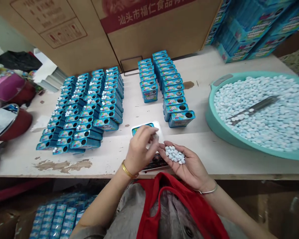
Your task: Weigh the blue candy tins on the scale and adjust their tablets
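Left, blue tins (86, 142): upright in close rows on the table (129, 159); likely light, stiff and smooth, best taken by the narrow sides. Printed labels, round dark openings on top, white pieces at many.

Left hand (138, 151), gold bangle: fingers bent together over a white tray (161, 132), blurred; whether they pinch anything, one cannot tell.

Centre, further tins (149, 94): two columns beyond the tray, same blue print.

Tablets (174, 154): a small heap in the right hand (193, 169), which lies palm up, cupped around them. Each likely feather-light, hard, smooth, apt to roll or chip; best picked by the rim between fingertip and thumb. Round, domed, pale blue-white.

Right, teal basin (214, 124): broad, heaped with like pieces, probably heavy, to be held at the rim; a flat metal implement (260, 104) rests on the heap.
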Motion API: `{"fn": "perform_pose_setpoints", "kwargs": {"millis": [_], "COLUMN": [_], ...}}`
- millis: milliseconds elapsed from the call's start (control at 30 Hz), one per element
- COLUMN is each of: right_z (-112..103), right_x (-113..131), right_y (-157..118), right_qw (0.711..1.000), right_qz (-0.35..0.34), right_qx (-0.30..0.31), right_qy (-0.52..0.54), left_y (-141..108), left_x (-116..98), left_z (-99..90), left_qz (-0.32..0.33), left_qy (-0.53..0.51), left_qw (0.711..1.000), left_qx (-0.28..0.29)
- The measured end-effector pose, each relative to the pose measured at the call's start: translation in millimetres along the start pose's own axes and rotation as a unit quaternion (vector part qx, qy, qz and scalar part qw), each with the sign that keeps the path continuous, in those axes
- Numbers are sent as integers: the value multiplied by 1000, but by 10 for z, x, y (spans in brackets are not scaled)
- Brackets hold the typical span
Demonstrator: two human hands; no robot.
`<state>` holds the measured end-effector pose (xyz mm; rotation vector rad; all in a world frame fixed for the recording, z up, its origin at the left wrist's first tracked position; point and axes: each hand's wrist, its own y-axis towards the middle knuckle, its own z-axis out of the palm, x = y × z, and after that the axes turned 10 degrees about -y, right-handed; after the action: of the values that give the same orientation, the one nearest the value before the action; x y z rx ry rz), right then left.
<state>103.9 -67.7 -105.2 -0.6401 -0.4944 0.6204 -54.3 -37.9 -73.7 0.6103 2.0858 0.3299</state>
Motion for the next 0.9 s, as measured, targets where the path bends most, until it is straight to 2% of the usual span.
{"fn": "perform_pose_setpoints", "kwargs": {"millis": [67,133,267,500,600,733,833,900], "right_z": [-3,-26,-87,-221,-315,-414,-435,-430], "right_x": [2,-2,10,147,194,206,193,179], "right_y": [-3,-4,-4,-39,-53,-78,-93,-95], "right_qw": [1000,1000,1000,999,996,994,993,993], "right_qz": [4,4,5,-33,-51,-63,-61,-59], "right_qx": [11,12,3,-40,-70,-92,-98,-98], "right_qy": [-3,-3,0,17,17,14,11,8], "left_y": [109,177,199,146,79,-44,-125,-168], "left_x": [59,123,206,231,271,342,387,411], "left_z": [-63,-91,-111,-380,-502,-548,-477,-398], "left_qz": [2,3,-17,-28,-49,-79,-88,-75], "left_qy": [16,31,59,57,50,41,54,77], "left_qw": [999,999,997,979,971,967,967,973], "left_qx": [-30,-33,-49,-194,-229,-239,-232,-202]}}
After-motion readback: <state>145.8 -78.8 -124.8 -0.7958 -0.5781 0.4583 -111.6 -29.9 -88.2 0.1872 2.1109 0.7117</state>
